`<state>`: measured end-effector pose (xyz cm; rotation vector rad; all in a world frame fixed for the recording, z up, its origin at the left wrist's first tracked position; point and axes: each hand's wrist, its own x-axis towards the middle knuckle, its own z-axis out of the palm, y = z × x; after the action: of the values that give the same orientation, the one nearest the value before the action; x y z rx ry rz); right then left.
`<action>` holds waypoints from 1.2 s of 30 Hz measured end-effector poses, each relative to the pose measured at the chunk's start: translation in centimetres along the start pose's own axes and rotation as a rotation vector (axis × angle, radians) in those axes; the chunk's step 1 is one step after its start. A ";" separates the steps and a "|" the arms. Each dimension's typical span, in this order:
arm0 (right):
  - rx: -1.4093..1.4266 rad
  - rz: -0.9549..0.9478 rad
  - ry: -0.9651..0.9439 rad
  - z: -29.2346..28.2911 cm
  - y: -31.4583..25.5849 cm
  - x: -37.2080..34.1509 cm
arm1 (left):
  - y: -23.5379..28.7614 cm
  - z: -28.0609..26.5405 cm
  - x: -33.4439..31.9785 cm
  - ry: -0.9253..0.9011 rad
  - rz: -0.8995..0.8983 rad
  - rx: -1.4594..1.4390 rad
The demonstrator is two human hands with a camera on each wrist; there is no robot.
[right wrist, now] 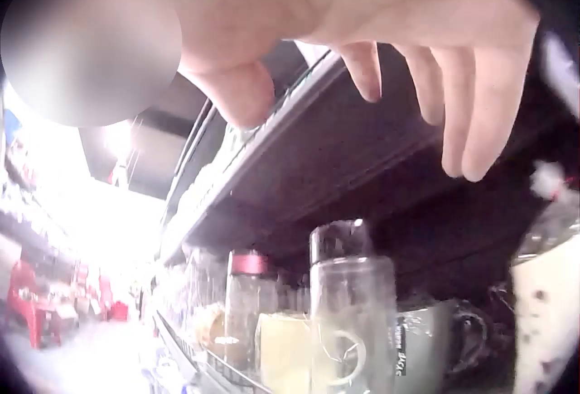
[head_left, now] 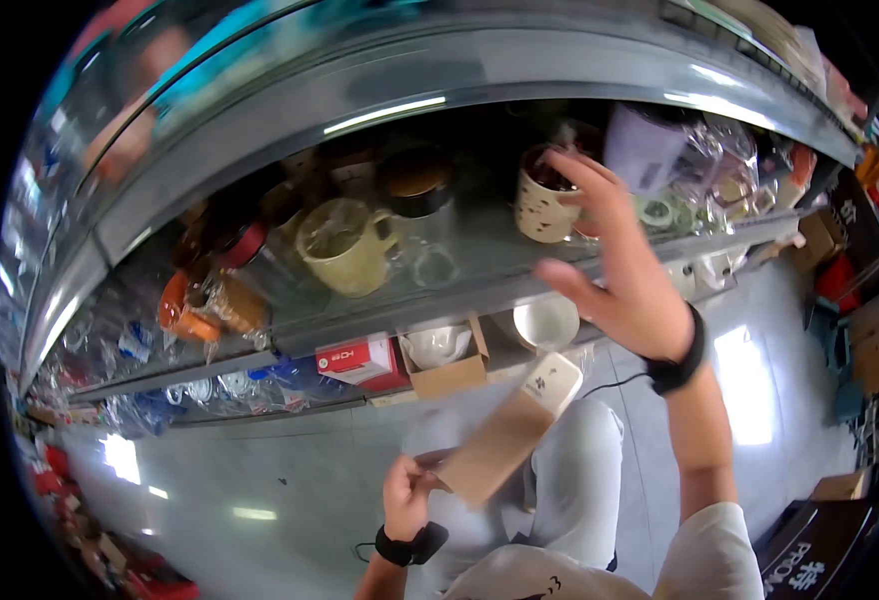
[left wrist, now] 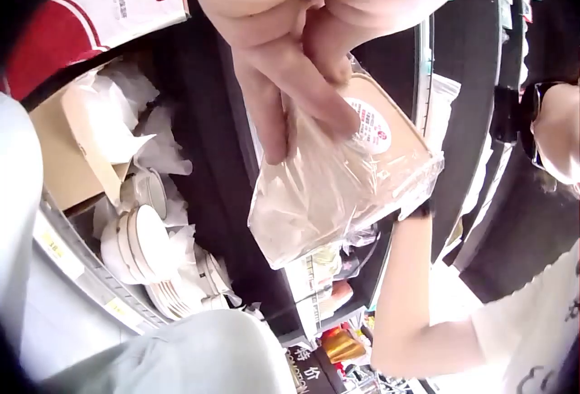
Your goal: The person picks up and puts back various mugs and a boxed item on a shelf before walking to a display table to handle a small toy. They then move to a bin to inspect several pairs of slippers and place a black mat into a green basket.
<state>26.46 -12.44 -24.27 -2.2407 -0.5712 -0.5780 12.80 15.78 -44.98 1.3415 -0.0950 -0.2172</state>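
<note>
Package (head_left: 500,442) is gripped by left hand (head_left: 406,500); spread right hand (head_left: 632,285) partly hides patterned cup (head_left: 542,210) near purple container (head_left: 644,150).

White shirt (head_left: 500,580), short sleeves (head_left: 715,550), dark print (head_left: 554,584); pale trousers (head_left: 592,480); black band (head_left: 678,362) on each wrist; thin dark cable (head_left: 618,382) at right.
</note>
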 end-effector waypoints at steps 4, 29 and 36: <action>0.207 0.504 0.080 -8.5 3.9 -9.1 | 4.5 5.2 1.3 0.045 -0.141 -0.101; 0.756 1.120 1.779 -48.9 -37.9 -37.3 | 35.1 68.2 -17.5 -1.906 -0.429 0.115; 0.614 1.147 1.882 -56.7 -34.1 -44.1 | 30.7 81.0 -21.3 -2.117 -0.302 0.179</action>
<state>-40.73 -43.17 5.18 -0.4664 1.2077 -1.1971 -20.52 -50.57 4.45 0.7294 -1.6802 -1.8236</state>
